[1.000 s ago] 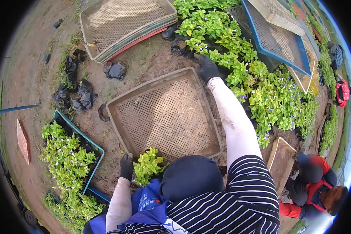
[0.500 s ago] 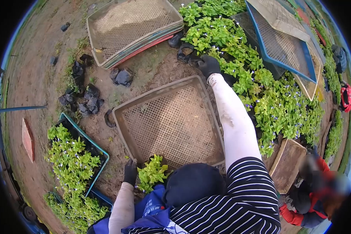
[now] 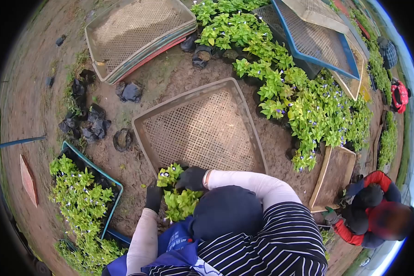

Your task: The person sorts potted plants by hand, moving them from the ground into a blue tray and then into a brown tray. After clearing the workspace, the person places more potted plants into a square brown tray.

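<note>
My right hand (image 3: 191, 178), in a black glove, is closed on a leafy potted plant (image 3: 169, 175) at the near left edge of a grey-brown perforated tray (image 3: 195, 89). Its pot is mostly hidden behind the glove. Just below sits a second leafy plant (image 3: 183, 204) with bright yellow-green leaves, close to my chest. My left hand (image 3: 153, 197), also black-gloved, is right beside these plants on their left. Leaves cover its fingertips, so its grip does not show. The perforated tray lies on the muddy ground in front of me.
Stacked trays (image 3: 138, 37) stand at the far left. A bed of flowering plants (image 3: 313, 106) spreads on the right, beside a blue-rimmed tray (image 3: 317, 39). Another filled tray (image 3: 117, 202) is at left. Black pots (image 3: 94, 122) litter the mud. A co-worker in red sleeves (image 3: 377, 179) handles a tray (image 3: 333, 177).
My right hand has come back from the plant bed to my left hand, bringing a plant. The view has shifted slightly. The co-worker's hands now reach the tray at right.
</note>
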The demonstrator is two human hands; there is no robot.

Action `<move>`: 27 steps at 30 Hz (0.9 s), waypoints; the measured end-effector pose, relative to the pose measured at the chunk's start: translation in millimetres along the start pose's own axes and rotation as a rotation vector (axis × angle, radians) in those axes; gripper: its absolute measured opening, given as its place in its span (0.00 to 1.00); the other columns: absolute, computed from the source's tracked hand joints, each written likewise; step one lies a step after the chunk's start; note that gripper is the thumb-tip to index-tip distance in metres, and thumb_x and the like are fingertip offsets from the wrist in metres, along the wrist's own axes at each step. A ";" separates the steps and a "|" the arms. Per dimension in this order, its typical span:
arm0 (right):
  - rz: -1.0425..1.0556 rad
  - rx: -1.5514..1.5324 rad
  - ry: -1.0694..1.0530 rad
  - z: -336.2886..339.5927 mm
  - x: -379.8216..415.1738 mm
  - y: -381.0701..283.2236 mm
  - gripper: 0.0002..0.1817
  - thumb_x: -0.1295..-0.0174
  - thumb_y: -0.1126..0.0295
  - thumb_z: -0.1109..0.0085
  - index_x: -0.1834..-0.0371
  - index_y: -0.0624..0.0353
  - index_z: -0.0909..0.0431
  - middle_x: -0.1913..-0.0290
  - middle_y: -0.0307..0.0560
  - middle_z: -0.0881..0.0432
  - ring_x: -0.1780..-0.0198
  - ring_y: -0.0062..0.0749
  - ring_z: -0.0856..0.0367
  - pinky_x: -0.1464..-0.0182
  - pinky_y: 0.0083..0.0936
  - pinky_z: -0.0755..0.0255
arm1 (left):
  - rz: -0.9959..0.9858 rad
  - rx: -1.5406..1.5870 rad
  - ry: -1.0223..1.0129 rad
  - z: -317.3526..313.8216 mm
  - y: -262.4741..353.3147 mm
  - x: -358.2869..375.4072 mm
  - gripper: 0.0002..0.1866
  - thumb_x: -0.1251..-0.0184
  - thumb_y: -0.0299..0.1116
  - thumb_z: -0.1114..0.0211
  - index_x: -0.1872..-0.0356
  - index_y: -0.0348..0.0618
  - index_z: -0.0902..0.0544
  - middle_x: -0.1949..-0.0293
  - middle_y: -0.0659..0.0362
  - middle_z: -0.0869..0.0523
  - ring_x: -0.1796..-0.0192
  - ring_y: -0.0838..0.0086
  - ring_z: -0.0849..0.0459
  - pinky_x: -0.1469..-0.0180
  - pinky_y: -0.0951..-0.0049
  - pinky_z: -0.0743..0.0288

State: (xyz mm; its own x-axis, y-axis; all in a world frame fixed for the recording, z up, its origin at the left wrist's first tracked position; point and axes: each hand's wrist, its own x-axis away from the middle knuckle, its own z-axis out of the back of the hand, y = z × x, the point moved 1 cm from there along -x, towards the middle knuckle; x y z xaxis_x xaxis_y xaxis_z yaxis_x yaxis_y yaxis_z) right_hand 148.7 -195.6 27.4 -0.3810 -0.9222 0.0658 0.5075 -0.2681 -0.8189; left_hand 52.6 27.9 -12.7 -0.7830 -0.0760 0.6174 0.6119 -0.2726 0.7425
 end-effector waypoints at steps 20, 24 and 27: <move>-0.843 0.405 1.169 237.7 108.6 202.5 0.11 0.48 0.61 0.37 0.68 0.56 0.21 0.72 0.53 0.19 0.67 0.49 0.20 0.63 0.38 0.28 | 0.018 0.169 0.080 -6.1 2.9 -12.2 0.16 0.31 0.33 0.47 0.46 0.37 0.24 0.54 0.55 0.17 0.57 0.74 0.17 0.55 0.74 0.23; -0.697 0.440 1.011 207.6 76.7 115.0 0.09 0.44 0.61 0.40 0.65 0.53 0.25 0.74 0.53 0.20 0.70 0.51 0.20 0.68 0.37 0.27 | 0.052 0.143 -0.026 -7.7 19.0 -12.8 0.17 0.29 0.33 0.48 0.43 0.38 0.26 0.52 0.56 0.18 0.55 0.75 0.18 0.53 0.74 0.24; -0.425 0.623 0.814 109.3 27.7 97.3 0.10 0.46 0.68 0.43 0.59 0.48 0.21 0.61 0.41 0.18 0.56 0.37 0.20 0.54 0.34 0.27 | -0.029 0.192 -0.049 -9.5 12.3 -16.9 0.17 0.28 0.33 0.49 0.42 0.38 0.26 0.50 0.57 0.18 0.52 0.76 0.19 0.50 0.74 0.24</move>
State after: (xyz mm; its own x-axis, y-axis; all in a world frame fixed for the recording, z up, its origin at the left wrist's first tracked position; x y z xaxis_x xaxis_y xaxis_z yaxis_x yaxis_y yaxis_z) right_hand 272.0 -277.7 11.9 -0.8942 -0.3244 -0.3085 0.4275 -0.8234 -0.3732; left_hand 72.3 16.7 -16.6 -0.7968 -0.0227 0.6038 0.6033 -0.0858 0.7929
